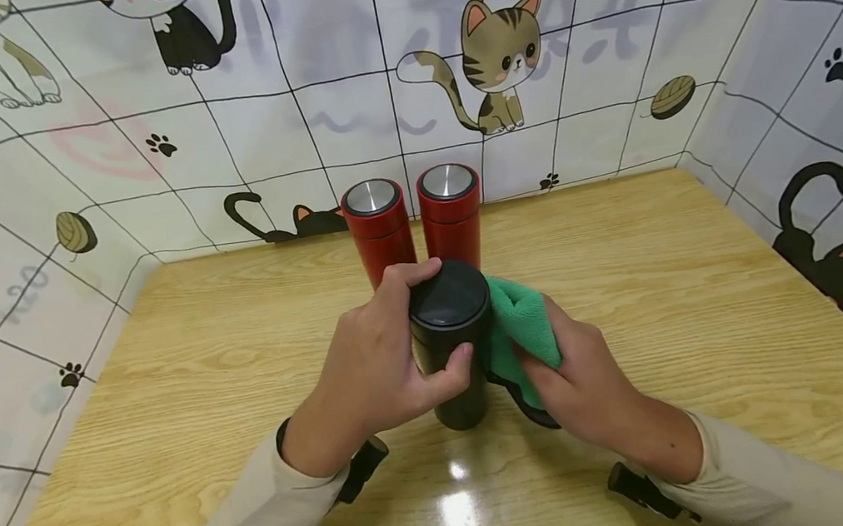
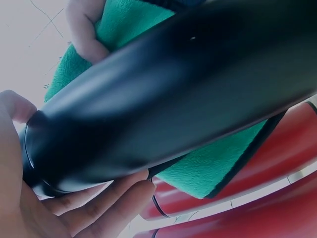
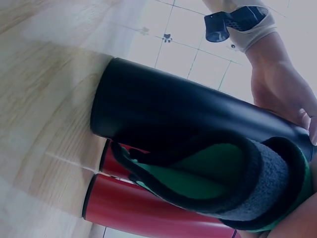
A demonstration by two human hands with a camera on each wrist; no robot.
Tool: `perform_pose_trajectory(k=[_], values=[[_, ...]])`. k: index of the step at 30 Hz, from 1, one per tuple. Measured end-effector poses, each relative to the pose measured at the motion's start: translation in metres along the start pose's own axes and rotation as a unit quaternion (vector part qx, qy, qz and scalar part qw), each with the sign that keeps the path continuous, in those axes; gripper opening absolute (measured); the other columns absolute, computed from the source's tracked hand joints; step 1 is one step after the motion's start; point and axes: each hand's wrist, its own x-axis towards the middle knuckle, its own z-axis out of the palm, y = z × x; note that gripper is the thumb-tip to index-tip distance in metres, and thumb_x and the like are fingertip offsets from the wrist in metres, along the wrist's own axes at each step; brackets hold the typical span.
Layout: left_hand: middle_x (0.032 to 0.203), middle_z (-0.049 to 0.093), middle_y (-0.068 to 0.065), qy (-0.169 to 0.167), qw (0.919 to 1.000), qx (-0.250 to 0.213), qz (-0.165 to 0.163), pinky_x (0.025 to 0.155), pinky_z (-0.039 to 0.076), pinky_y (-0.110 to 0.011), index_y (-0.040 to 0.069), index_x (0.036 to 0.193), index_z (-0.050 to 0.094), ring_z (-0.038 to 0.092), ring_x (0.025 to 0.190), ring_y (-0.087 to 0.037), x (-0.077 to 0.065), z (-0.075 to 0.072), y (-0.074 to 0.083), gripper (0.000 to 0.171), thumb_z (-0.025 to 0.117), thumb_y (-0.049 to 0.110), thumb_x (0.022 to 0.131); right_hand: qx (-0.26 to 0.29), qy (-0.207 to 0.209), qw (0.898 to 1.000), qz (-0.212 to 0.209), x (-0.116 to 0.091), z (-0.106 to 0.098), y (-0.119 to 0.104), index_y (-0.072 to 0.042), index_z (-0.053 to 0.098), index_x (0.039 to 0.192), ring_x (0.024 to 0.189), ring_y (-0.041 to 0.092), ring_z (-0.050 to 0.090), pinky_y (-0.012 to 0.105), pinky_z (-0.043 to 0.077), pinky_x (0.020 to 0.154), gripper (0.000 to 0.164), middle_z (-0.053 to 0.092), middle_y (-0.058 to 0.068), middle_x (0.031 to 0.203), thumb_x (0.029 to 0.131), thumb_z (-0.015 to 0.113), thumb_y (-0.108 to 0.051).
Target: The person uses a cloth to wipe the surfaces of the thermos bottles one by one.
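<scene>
A black thermos flask (image 1: 454,360) stands upright on the wooden table in the head view. My left hand (image 1: 377,355) grips it near the lid, thumb across the near side and index finger at the lid's far edge. In the left wrist view the fingers (image 2: 106,208) wrap under the flask's top end. My right hand (image 1: 589,374) holds a folded green cloth (image 1: 520,321) with dark edging against the flask's right side. The right wrist view shows the cloth's grey-blue underside (image 3: 267,173) bunched beside the flask.
Two red thermos flasks (image 1: 381,233) with silver-topped lids stand side by side just behind the black one. The wooden table (image 1: 232,338) meets a wall covering (image 1: 349,127) printed with cats and grid lines at the back and both sides.
</scene>
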Motion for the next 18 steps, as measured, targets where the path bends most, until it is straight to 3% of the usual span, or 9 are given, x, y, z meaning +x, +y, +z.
perform_pose_trajectory(k=[5, 12, 18], values=[[0.098, 0.069, -0.007, 0.006, 1.0000, 0.004, 0.000, 0.052, 0.048, -0.022, 0.004, 0.132, 0.043, 0.053, 0.052, -0.009, -0.0001, 0.0005, 0.0004, 0.072, 0.072, 0.039, 0.076, 0.022, 0.003, 1.000, -0.016, 0.0008, 0.0010, -0.0005, -0.011, 0.046, 0.147, 0.120, 0.003, 0.060, 0.017, 0.051, 0.097, 0.061, 0.062, 0.013, 0.137, 0.092, 0.054, 0.012], [0.098, 0.071, -0.008, 0.010, 0.9999, 0.009, -0.002, 0.054, 0.053, -0.025, 0.004, 0.132, 0.043, 0.060, 0.057, -0.012, -0.0004, 0.0007, 0.0008, 0.072, 0.073, 0.040, 0.076, 0.006, -0.044, 0.999, 0.000, 0.0004, 0.0018, 0.0044, -0.011, 0.041, 0.150, 0.119, 0.014, 0.064, 0.025, 0.055, 0.094, 0.059, 0.061, 0.011, 0.139, 0.095, 0.053, 0.008], [0.098, 0.070, -0.008, 0.011, 0.9998, 0.015, 0.001, 0.056, 0.055, -0.028, 0.004, 0.132, 0.044, 0.063, 0.059, -0.014, 0.0007, 0.0011, 0.0013, 0.073, 0.073, 0.041, 0.076, -0.003, -0.009, 1.000, -0.006, -0.0010, -0.0016, 0.0007, -0.010, 0.045, 0.148, 0.123, 0.005, 0.059, 0.016, 0.050, 0.097, 0.060, 0.061, 0.013, 0.139, 0.092, 0.055, 0.010]])
